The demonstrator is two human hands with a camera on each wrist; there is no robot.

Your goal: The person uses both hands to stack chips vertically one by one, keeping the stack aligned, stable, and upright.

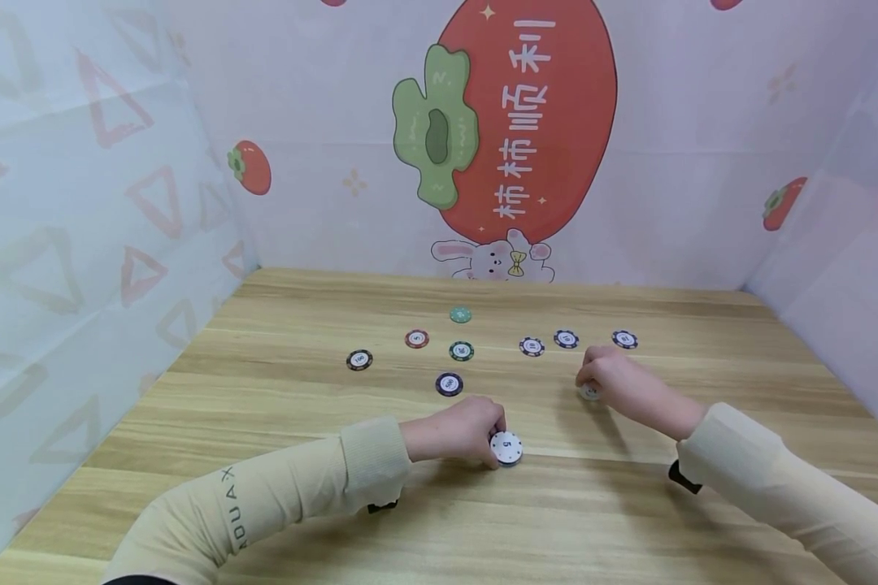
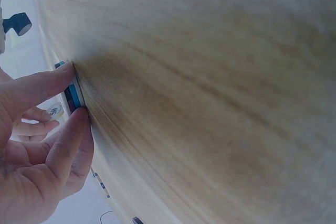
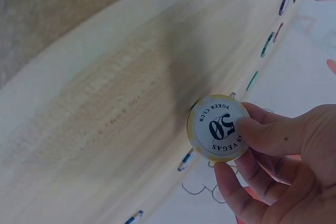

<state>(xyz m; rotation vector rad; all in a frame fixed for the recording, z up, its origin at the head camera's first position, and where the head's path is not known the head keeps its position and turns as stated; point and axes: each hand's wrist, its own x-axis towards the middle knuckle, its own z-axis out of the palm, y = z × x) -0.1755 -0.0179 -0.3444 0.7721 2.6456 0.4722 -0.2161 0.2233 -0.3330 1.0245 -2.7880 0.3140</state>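
Observation:
My left hand (image 1: 459, 429) pinches a short stack of poker chips (image 1: 507, 447) at its edges, low over the table, with a white chip marked 5 on top. In the left wrist view, the stack's edge (image 2: 76, 90) shows blue and dark layers between thumb and fingertips. To the right and farther back, my right hand (image 1: 629, 388) holds one poker chip (image 3: 212, 129) between thumb and fingers. That chip is white with a yellow rim and a 50 on its face; it is tilted and raised off the table. Fingers hide part of it in the head view.
Loose poker chips lie flat farther back: a black one (image 1: 359, 360), a red one (image 1: 417, 339), a teal one (image 1: 461, 314), a green one (image 1: 462, 351) and a purple one (image 1: 449, 384). Blue-rimmed chips (image 1: 567, 339) lie beyond my right hand. Printed cloth walls border the wooden table (image 1: 278, 406).

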